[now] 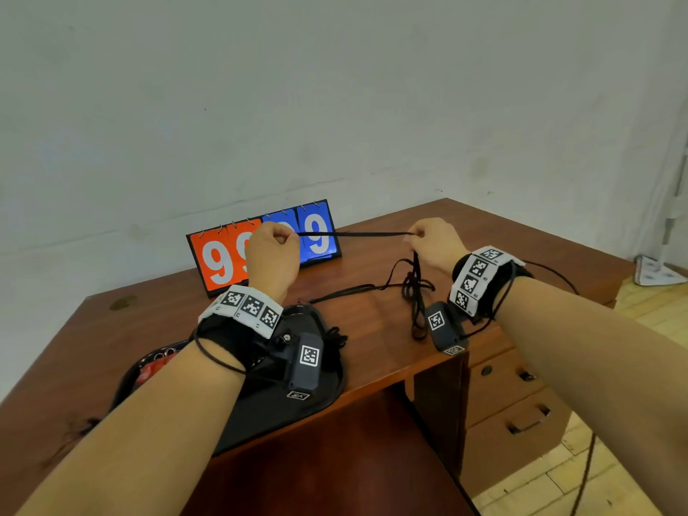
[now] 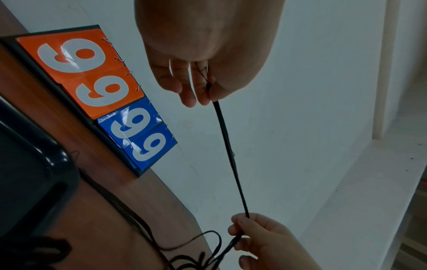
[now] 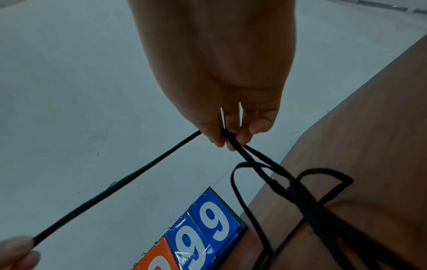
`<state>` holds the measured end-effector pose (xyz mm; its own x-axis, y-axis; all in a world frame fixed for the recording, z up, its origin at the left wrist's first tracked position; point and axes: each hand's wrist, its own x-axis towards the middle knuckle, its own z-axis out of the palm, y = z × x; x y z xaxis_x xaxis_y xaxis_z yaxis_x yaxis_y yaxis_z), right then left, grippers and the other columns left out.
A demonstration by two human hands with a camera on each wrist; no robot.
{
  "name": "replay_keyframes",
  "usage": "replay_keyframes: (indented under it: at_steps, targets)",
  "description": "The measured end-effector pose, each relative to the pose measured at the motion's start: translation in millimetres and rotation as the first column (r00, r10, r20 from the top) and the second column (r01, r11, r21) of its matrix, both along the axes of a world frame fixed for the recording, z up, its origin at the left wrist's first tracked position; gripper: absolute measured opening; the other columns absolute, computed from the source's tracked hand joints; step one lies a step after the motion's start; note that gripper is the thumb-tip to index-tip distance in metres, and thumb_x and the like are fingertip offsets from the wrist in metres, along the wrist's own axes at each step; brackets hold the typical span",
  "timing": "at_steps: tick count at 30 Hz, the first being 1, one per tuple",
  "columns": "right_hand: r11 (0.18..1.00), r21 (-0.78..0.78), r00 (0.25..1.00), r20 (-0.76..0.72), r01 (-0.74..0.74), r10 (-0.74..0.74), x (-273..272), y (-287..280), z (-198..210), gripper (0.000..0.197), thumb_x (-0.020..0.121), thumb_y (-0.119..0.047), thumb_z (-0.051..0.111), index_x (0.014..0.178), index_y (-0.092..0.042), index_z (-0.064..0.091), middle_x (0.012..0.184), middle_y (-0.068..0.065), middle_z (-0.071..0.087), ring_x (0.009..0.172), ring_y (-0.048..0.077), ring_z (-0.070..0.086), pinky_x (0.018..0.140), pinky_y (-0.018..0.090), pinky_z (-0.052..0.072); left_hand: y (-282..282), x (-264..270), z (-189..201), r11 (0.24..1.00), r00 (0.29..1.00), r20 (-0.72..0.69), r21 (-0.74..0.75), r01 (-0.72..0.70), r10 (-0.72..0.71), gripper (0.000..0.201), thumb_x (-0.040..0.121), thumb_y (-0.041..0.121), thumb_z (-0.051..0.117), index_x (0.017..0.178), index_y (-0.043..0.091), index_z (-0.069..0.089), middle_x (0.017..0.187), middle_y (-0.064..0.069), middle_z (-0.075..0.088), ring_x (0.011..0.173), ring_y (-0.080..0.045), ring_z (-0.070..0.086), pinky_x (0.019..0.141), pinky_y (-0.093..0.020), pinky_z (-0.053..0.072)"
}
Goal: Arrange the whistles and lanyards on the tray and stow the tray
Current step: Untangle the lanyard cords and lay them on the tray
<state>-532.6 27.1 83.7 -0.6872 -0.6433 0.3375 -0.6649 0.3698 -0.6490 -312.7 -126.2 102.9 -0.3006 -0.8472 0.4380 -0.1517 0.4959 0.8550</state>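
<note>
Head view: tray at the desk's near edge. Left hand pinches one end of a taut lanyard; right hand pinches the other, above dangling tangled loops. Pulling harder could tighten that tangle, or drag it off the desk.

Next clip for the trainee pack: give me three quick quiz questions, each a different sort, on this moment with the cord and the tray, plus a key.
1. True or false: the left hand and right hand hold a stretch of black cord taut between them.
2. Where is the black tray? A: in a drawer. B: on the desk, under the left forearm. C: on the floor.
3. Fill in: every digit showing on the scoreboard is ___.

Key: 1 true; 2 B; 3 nine.
</note>
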Motion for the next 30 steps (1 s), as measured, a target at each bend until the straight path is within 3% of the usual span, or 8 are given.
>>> replay_keyframes:
  at_steps: [4,8,14,17,19,22,26,30]
  targets:
    - [0.999,-0.044,1.0,0.02,-0.002,0.003,-1.1,-6.3,2.3,0.023,0.097,-0.022,0.057,0.09,-0.006,0.072,0.091,0.006,0.071,0.088,0.02,0.061,0.076,0.026,0.04,-15.9,11.3,-1.0,0.997,0.997,-0.03,0.027,-0.069,0.07,0.008,0.088,0.012,0.056,0.089,0.018,0.063,0.083,-0.004,0.067,0.081,-0.028,0.068,0.077,-0.048,0.06]
    - [0.999,-0.047,0.999,0.035,-0.004,0.006,-3.0,-9.8,1.0,0.022,0.097,-0.021,0.057,0.086,-0.009,0.071,0.084,0.003,0.07,0.07,0.015,0.06,0.061,0.024,0.041,-30.1,23.8,-1.1,0.991,0.991,-0.05,0.061,-0.117,0.12,0.012,0.086,0.012,0.054,0.091,0.015,0.065,0.087,-0.004,0.069,0.082,-0.027,0.069,0.074,-0.045,0.061]
    - [0.999,-0.039,0.998,0.057,-0.006,0.009,-3.1,-11.7,0.1,0.024,0.097,-0.022,0.057,0.082,-0.009,0.07,0.07,-0.003,0.064,0.052,0.012,0.052,0.052,0.023,0.039,-45.4,43.1,2.4,0.979,0.98,-0.045,0.064,-0.193,0.196,0.012,0.086,0.012,0.053,0.086,0.019,0.063,0.09,-0.004,0.069,0.081,-0.028,0.07,0.075,-0.041,0.06]
    - [0.999,-0.037,0.999,0.045,-0.014,0.016,-1.6,-11.1,-0.6,0.025,0.097,-0.023,0.058,0.079,-0.011,0.07,0.067,-0.008,0.062,0.057,0.013,0.054,0.053,0.022,0.038,-52.2,51.6,-0.2,0.971,0.972,-0.023,0.063,-0.231,0.233,0.014,0.083,0.015,0.051,0.083,0.023,0.063,0.092,-0.005,0.069,0.083,-0.03,0.07,0.078,-0.047,0.059]
    - [0.999,-0.032,0.999,0.042,-0.032,0.033,-0.2,-11.8,-0.8,0.026,0.096,-0.025,0.059,0.079,-0.011,0.072,0.071,-0.002,0.067,0.063,0.02,0.06,0.055,0.023,0.042,-54.5,55.7,-3.3,0.969,0.971,0.008,0.063,-0.239,0.239,0.014,0.085,0.014,0.053,0.088,0.019,0.065,0.095,-0.006,0.069,0.086,-0.029,0.069,0.08,-0.047,0.059]
    - [0.995,-0.031,0.993,0.058,-0.098,0.1,7.1,-15.0,0.4,0.023,0.095,-0.028,0.061,0.082,-0.012,0.072,0.079,0.007,0.072,0.06,0.021,0.061,0.054,0.026,0.047,-51.7,56.1,-8.9,0.975,0.974,0.076,0.042,-0.217,0.214,0.011,0.09,0.013,0.056,0.095,0.013,0.065,0.099,-0.003,0.067,0.09,-0.024,0.064,0.076,-0.036,0.051]
    - [0.981,-0.042,0.981,0.023,-0.192,0.193,24.5,-21.4,5.9,0.018,0.095,-0.028,0.061,0.086,-0.016,0.072,0.083,0.0,0.072,0.062,0.008,0.059,0.054,0.018,0.042,-42.1,45.1,-14.2,0.988,0.973,0.174,0.0,-0.155,0.152,0.016,0.091,0.018,0.06,0.104,0.012,0.066,0.101,-0.002,0.066,0.089,-0.018,0.061,0.076,-0.032,0.048]
    - [0.955,-0.059,0.953,0.068,-0.291,0.295,41.8,-28.2,9.3,0.018,0.094,-0.026,0.062,0.096,-0.013,0.075,0.087,0.001,0.073,0.077,0.016,0.068,0.073,0.031,0.056,-17.6,22.7,-9.0,0.996,0.97,0.224,0.011,0.091,-0.092,0.021,0.094,0.021,0.062,0.115,0.018,0.061,0.114,0.001,0.062,0.105,-0.015,0.059,0.089,-0.031,0.049]
